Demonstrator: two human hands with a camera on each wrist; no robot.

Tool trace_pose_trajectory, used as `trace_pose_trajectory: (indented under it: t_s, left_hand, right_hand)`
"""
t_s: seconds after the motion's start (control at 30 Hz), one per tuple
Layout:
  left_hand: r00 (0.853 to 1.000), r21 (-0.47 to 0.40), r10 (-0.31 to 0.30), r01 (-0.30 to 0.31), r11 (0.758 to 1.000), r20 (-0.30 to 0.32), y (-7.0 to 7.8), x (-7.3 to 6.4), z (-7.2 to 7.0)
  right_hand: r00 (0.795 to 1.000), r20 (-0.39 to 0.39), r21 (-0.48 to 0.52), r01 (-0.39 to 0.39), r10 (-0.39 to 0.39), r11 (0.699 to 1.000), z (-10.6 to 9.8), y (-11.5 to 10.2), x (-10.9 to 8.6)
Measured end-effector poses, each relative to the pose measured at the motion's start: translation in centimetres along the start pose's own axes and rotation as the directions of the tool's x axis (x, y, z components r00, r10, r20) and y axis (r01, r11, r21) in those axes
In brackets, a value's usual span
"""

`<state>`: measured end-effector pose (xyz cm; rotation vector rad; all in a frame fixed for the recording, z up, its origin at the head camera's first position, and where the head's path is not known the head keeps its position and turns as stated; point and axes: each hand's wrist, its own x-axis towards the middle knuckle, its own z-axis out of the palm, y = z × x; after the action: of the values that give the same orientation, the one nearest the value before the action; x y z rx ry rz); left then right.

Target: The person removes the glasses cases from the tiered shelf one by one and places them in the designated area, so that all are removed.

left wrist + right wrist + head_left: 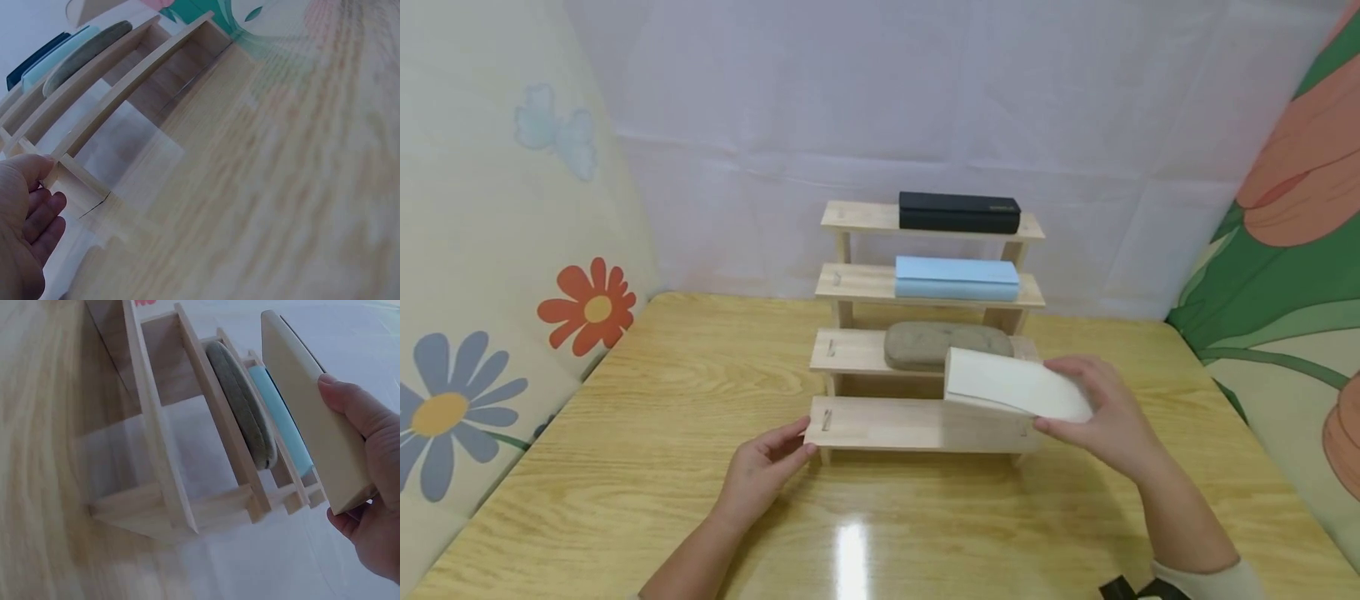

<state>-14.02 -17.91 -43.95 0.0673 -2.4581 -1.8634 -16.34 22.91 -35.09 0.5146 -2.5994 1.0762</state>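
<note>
A white folding glasses case (pixel 1011 385) is held in the air by my right hand (pixel 1105 417), thumb and fingers gripping its right end. It hangs over the right part of the lowest step of a wooden stepped display rack (pixel 880 423). My left hand (pixel 763 471) pinches the left end of that step between thumb and fingers; in the left wrist view the thumb lies at the board's corner. Higher up sit a grey-brown soft-looking case (pixel 917 346), a light blue glasses case (pixel 957 279) and a black glasses case (pixel 958 213), one per step.
The rack stands on a shiny wood-grain table (pixel 700 367). Behind it hangs a white cloth (pixel 790 100). Flower-printed panels flank the table, with a red flower (pixel 597 308) at left and green leaves (pixel 1285 275) at right.
</note>
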Motion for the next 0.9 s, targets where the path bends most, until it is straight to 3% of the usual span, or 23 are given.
trace_pose_trajectory:
  t_s: [0.53, 0.9]
  left_hand:
    - [1.0, 0.021, -0.013, 0.013, 1.0, -0.005, 0.1, 0.1, 0.1]
    - [1.0, 0.016, -0.006, 0.006, 1.0, -0.009, 0.0, 0.0, 0.1]
  right_hand:
    - [0.992, -0.083, -0.088, -0.106, 0.098, 0.991, -4.5, 2.2, 0.2]
    - [0.968, -0.129, -0.135, -0.233, 0.216, 0.963, -6.4, 5.0, -0.2]
